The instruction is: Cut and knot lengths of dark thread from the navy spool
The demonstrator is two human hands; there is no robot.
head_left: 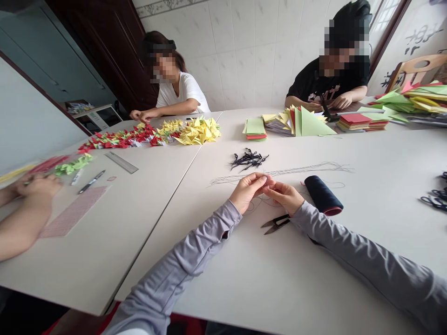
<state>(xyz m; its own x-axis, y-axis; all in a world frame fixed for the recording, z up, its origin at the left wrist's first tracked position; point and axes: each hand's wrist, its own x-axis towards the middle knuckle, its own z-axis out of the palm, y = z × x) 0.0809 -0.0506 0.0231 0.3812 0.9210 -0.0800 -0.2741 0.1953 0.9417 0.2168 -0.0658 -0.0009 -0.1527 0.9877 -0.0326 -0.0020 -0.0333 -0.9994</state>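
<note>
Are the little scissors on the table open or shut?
Open: the scissors' two blade tips are apart, and a strip of table shows between them. The handle end is hidden behind the right sleeve.

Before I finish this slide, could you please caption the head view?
Left hand and right hand meet at the fingertips near thread snips and a dark thread spool.

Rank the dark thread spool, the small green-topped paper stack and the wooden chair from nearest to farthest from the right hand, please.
1. Dark thread spool: just right of the right hand.
2. Small green-topped paper stack: farther forward, slightly left.
3. Wooden chair: far back, at the right.
</note>
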